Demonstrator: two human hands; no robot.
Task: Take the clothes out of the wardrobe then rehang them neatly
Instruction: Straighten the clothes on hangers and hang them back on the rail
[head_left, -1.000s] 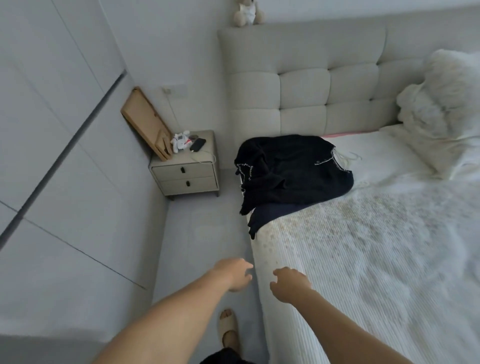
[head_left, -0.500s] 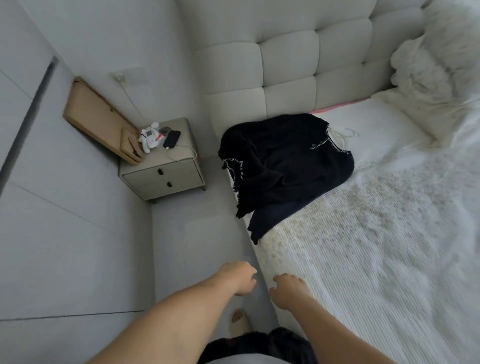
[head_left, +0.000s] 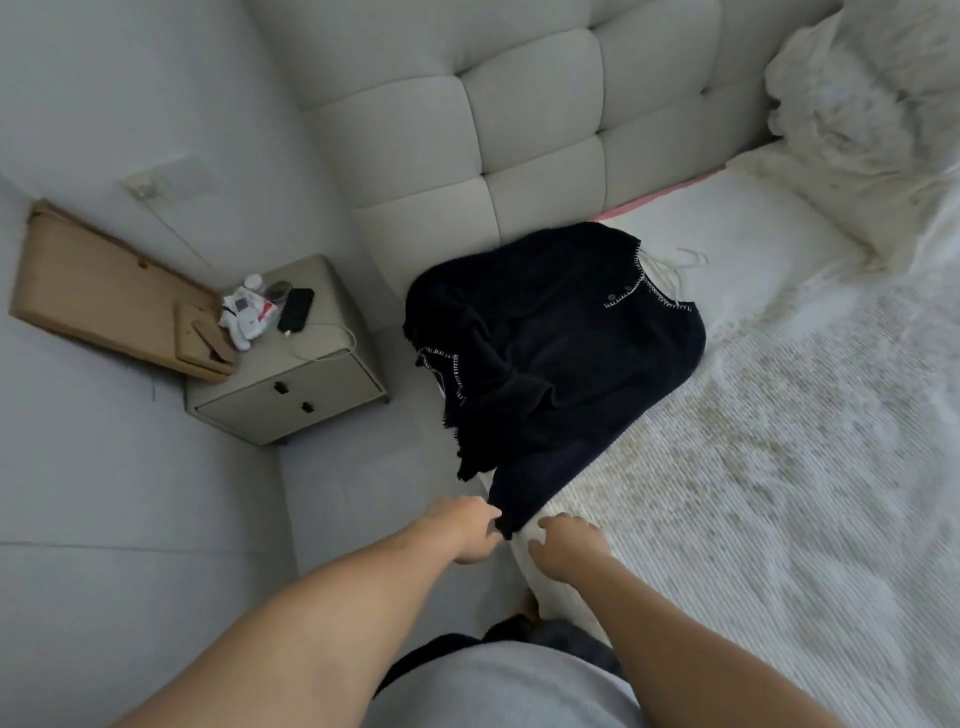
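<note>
Most of the view is taken up by the bed (head_left: 779, 493), its white textured cover running from the padded headboard (head_left: 545, 130) down toward the person. On it, near the headboard and along the edge nearest the floor, lies the dark garment (head_left: 561, 353), a navy knit with pale stitching along its borders; part of it droops over the mattress side. A pale hanger (head_left: 675, 260) seems to poke out from its upper end, though the shape is faint.

Left of the bed stands the nightstand (head_left: 291, 379), carrying a phone (head_left: 296, 309), a cable and some small white items, with a wooden board (head_left: 98, 291) leaning against the wall beside it. No wardrobe shows clearly from this angle.

The garment lies straight ahead of both hands, its long axis running away from the person toward the headboard, and it narrows to a tail that reaches down to them. The left hand (head_left: 462, 530) is the nearer one: its fingers are curled and pinch the very end of that tail. The right hand (head_left: 563, 540) sits just beside it on the bed edge, fingers loosely bent and holding nothing, close to the cloth but apparently not yet touching it.

Judging from this, the coming step is to gather the garment toward the body, and a pull along its length from the tail should drag it over the cover.
</note>
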